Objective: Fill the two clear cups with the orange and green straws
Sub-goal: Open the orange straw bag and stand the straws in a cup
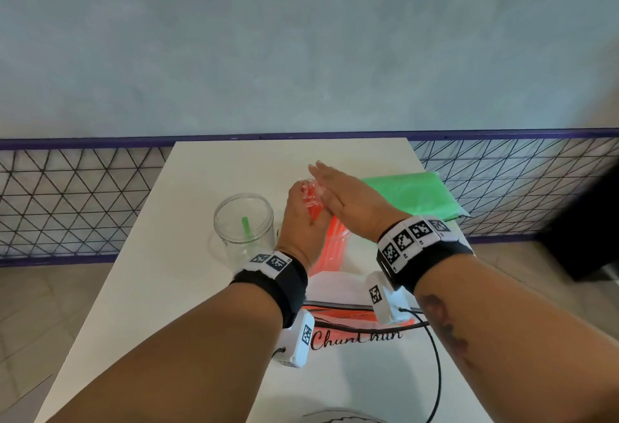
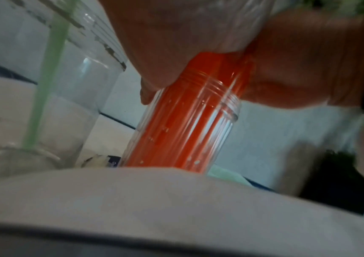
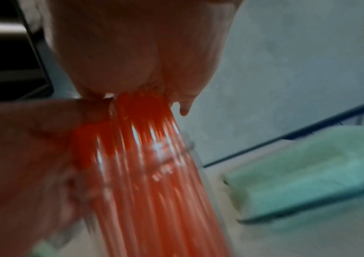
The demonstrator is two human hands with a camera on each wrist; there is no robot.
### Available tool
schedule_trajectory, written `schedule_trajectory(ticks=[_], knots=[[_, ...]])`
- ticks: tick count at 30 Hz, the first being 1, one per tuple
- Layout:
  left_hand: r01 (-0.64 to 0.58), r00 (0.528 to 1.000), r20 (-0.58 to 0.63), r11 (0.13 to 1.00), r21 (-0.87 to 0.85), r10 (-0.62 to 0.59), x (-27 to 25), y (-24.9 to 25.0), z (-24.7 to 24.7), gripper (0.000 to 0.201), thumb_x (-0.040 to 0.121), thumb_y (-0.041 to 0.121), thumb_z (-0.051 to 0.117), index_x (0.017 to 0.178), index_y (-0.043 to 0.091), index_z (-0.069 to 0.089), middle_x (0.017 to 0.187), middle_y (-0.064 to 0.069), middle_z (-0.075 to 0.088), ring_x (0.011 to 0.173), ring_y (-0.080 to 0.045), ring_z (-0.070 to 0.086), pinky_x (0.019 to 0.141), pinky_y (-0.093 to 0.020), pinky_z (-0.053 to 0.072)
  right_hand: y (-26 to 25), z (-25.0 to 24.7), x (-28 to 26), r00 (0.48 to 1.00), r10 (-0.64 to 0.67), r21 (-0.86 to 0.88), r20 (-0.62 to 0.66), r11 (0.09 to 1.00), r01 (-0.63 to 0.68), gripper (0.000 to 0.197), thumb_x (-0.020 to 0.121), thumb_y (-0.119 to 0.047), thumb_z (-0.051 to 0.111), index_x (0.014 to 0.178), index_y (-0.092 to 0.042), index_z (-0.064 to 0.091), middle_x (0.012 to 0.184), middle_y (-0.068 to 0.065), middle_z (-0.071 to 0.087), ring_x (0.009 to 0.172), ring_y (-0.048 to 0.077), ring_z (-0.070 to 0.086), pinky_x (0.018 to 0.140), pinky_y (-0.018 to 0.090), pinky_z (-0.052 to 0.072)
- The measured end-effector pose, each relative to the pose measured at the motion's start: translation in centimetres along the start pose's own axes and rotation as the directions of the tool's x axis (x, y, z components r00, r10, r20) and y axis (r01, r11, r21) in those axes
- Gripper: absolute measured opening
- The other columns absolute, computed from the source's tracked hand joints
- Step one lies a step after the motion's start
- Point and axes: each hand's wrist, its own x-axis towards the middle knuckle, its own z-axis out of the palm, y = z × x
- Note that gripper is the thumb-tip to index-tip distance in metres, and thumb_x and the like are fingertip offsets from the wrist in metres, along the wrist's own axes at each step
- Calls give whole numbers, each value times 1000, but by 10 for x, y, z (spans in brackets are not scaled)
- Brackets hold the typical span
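Observation:
A clear cup (image 1: pixel 243 221) stands left of my hands with a single green straw (image 1: pixel 247 225) in it; the left wrist view shows that cup (image 2: pixel 88 83) and green straw (image 2: pixel 44 87) close up. A second clear cup (image 2: pixel 225 132) is packed with several orange straws (image 2: pixel 176 132), mostly hidden under my hands in the head view. My left hand (image 1: pixel 303 203) curls round the top of the orange straws (image 1: pixel 313 208). My right hand (image 1: pixel 335 188) lies flat with straight fingers against the straw tops. The right wrist view shows the blurred orange straws (image 3: pixel 150 173) under its palm.
A packet of green straws (image 1: pixel 412 195) lies at the right on the white table (image 1: pixel 201 171), also seen as the green packet (image 3: pixel 308 173). A white printed bag (image 1: pixel 348 292) with more orange straws lies near me. A wire fence (image 1: pixel 67 195) flanks the table.

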Motion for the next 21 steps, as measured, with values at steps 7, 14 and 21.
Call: schedule_trajectory(ticks=[7,14,21], knots=[[203,978,22,977,63,-205,-9,23,-6,96,89,28,72,155,13,5,142,6,37,135,-12,39,102,-15,31,-15,-15,-11,942,-48,-50,-331,998,33,55,99,-44,39,143,-13,42,140,8,51,131,22,43,110,32,32],[277,949,86,933,230,-303,-43,-5,-29,84,65,42,86,130,21,37,131,6,49,114,-16,51,88,-23,47,-56,3,-77,942,35,-96,334,995,-3,31,95,-25,44,69,-18,59,67,3,61,61,18,57,61,27,49],[68,987,79,801,595,-142,-74,-31,-50,31,87,42,63,88,16,47,88,5,48,76,-15,50,70,-31,47,-17,84,-99,821,107,-420,561,892,170,26,96,-3,46,109,-7,68,96,8,70,87,27,65,84,37,54]])
